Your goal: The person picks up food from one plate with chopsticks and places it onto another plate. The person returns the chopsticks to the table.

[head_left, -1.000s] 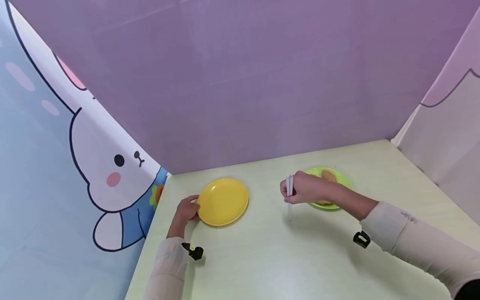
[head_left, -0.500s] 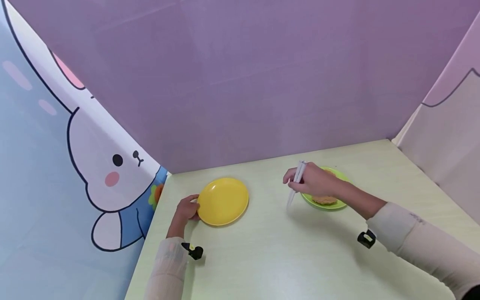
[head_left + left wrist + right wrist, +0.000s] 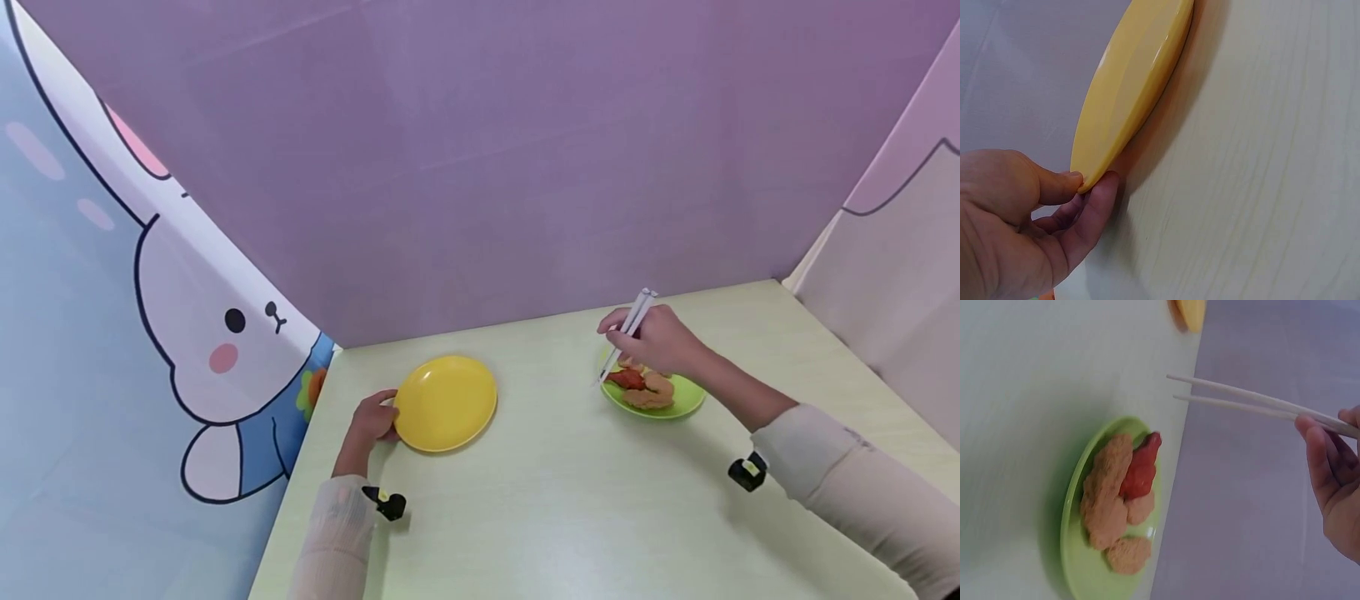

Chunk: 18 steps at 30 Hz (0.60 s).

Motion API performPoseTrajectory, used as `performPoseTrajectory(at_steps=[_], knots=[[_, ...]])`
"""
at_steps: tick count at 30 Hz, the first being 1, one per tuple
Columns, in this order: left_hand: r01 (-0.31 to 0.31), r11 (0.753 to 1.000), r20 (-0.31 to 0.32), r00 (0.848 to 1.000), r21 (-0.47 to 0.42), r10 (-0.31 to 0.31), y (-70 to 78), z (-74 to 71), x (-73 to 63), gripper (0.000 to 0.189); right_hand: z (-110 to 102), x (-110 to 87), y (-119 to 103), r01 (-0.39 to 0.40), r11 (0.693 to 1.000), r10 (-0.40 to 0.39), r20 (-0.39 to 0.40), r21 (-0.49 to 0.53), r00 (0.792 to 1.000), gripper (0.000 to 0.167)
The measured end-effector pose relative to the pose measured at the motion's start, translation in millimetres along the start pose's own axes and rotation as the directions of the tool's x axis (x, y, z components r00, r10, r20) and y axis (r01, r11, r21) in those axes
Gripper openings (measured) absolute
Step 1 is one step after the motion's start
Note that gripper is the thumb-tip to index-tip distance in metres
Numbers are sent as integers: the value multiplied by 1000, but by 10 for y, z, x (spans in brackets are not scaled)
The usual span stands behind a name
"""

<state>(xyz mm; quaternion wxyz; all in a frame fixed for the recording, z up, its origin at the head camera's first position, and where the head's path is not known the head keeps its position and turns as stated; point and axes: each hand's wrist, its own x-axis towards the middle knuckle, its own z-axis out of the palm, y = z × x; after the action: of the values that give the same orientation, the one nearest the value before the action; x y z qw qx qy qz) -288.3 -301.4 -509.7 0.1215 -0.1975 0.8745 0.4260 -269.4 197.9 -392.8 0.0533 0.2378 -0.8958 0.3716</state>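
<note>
My left hand (image 3: 373, 417) pinches the left rim of a yellow plate (image 3: 446, 404), thumb on top and fingers beneath, as the left wrist view (image 3: 1129, 94) also shows. Held in my right hand (image 3: 660, 337) is a pair of pale chopsticks (image 3: 630, 329), their tips slightly apart with nothing between them. Those tips overlap the left rim of a green plate (image 3: 686, 400) in the head view; the right wrist view has them above it. On that plate lie a dark red drumstick-shaped piece (image 3: 1141, 467) and several tan, fried-looking pieces (image 3: 1107, 494).
Both plates are on a pale wood-grain table (image 3: 525, 500). A purple cloth wall (image 3: 525, 167) stands behind it, and a blue rabbit-print wall (image 3: 232, 375) rises on the left. Each sleeve carries a small black wrist camera (image 3: 747, 472).
My right hand has moved right and away from me, bringing the chopsticks from bare table to the green plate and tilting them. More food now shows. The left hand and yellow plate stay put.
</note>
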Motion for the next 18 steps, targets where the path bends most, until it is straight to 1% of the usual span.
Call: performPoseTrajectory(at_steps=[4,7,12,18], knots=[[0,1000,-4,1000,-5,0,1,6,-19,54,-33,-11,121,-16,1000,15,-64,-24,998,20],[0,1000,-5,1000,-4,0,1,12,-22,54,-39,-14,202,-31,999,27,-95,-38,995,21],[-9,1000,-12,1000,-3,9,-3,20,-8,54,-46,-9,277,-69,995,59,-122,-78,991,21],[-9,1000,-14,1000,-3,9,-4,39,3,54,-61,-1,338,-78,988,59,-141,-131,988,21]])
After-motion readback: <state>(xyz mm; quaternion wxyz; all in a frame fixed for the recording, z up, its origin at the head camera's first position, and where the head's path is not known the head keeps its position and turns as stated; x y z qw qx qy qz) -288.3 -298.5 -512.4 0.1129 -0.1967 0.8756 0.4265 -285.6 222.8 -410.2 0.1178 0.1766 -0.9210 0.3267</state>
